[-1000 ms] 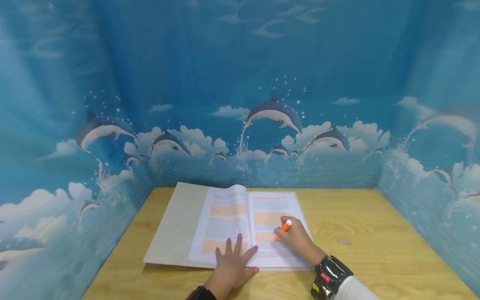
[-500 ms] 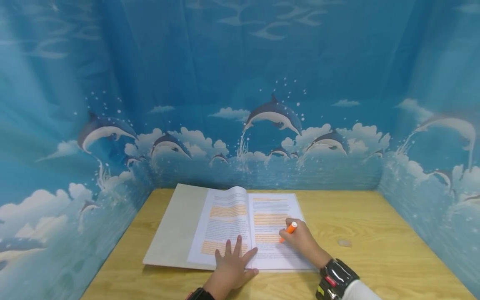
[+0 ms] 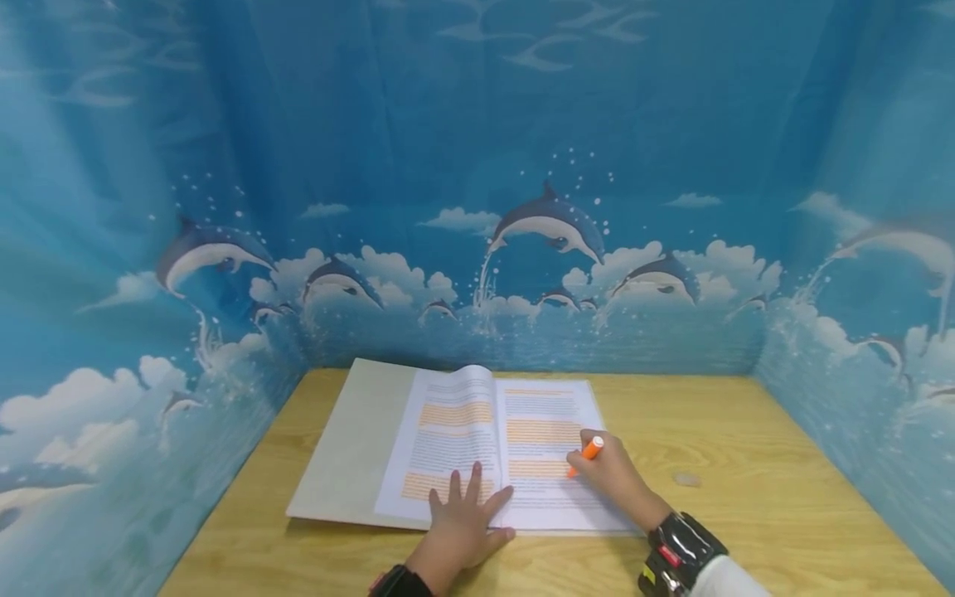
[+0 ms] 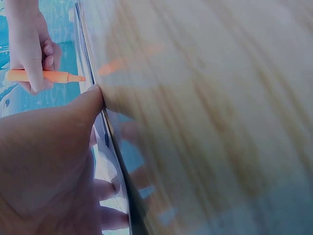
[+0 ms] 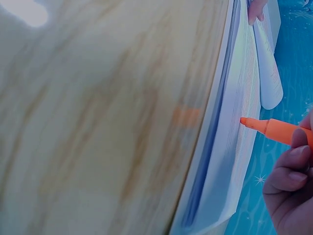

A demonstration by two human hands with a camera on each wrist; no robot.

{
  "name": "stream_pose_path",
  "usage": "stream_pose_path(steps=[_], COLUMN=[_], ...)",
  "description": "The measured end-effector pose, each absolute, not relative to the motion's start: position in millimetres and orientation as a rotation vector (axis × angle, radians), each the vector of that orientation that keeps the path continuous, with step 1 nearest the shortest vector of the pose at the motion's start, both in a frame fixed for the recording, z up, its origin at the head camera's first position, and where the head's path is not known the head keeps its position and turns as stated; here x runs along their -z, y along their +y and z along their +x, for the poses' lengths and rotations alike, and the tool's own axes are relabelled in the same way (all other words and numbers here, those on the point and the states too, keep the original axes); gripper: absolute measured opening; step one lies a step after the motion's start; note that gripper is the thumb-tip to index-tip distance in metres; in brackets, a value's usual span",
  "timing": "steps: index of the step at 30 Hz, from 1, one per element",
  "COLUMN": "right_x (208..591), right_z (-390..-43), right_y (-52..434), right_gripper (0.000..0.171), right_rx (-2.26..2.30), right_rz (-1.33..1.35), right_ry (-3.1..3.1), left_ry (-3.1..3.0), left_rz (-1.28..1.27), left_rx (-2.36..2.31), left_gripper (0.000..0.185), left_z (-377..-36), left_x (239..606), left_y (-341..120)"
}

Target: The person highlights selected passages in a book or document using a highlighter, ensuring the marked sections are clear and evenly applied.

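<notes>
- The fingers [image 3: 464,491] of the left hand [image 3: 461,531] lie straight and spread, flat on the near part of the open book [image 3: 477,448], across the gutter at the foot of the left page; they grip nothing, they only press the paper down.
- The right hand [image 3: 615,481] has its fingers [image 5: 288,171] curled round an orange highlighter [image 3: 584,456], pinched between thumb and forefingers, with the tip slanting down toward the right page.
- In the right wrist view the highlighter's tip [image 5: 244,121] stands just beside the page edge; whether it touches the paper cannot be told from that angle.
- The book lies open toward the far-left part of the wooden table [image 3: 746,464], its grey cover spread out to the left (several paragraphs on both pages already carry orange bands).
- What could go wrong, as I judge it: the left page arches up near the spine, and if the flat hand eases its pressure the leaf may spring over and the paper shift under the tip, smearing a stroke.
- A slanted pen may also wander off the printed line, or bleed if it rests too long in one spot.
- A small pale object [image 3: 686,478] lies on the table well to the right of the book (too small to identify).
- A blue dolphin-printed backdrop [image 3: 548,228] stands round the table's far and side edges.
</notes>
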State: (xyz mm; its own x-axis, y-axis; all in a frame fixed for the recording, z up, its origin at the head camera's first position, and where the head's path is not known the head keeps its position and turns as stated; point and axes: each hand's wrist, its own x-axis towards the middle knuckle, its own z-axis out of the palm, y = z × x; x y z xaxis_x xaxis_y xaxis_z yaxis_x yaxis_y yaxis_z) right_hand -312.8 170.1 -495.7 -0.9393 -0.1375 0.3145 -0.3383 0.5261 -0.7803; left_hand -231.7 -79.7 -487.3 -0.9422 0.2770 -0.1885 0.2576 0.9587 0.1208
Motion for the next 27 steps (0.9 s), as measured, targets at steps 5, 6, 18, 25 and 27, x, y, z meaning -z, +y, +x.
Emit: stream_pose_path(steps=[5, 6, 18, 25, 27], right_x=[493.8, 493.7, 492.0, 492.2, 492.5], right_z=[-314.1, -314.1, -311.3, -310.3, -309.9], right_y=[172.5, 173.0, 181.9, 187.7, 188.9], right_gripper=[0.037, 0.037, 0.037, 0.037, 0.037], right_rx=[-1.368, -1.361, -1.386, -1.384, -1.381], right_rz=[0.405, 0.395, 0.290, 0.242, 0.256], right_ry=[-2.561, -2.568, -2.611, -2.620, -2.615], left_ry=[2.907, 2.906, 2.886, 2.873, 2.872], left_rz=[0.392, 0.394, 0.396, 0.388, 0.380], left_rx=[-0.160, -0.160, -0.142, -0.141, -0.153], left_gripper=[0.062, 0.062, 0.062, 0.062, 0.062], left_z=[-233.0, -232.7, -235.3, -235.7, -234.5], left_x=[485.2, 484.9, 489.4, 488.8, 488.2], left_y=[-80.8, -80.5, -79.5, -78.9, -79.2])
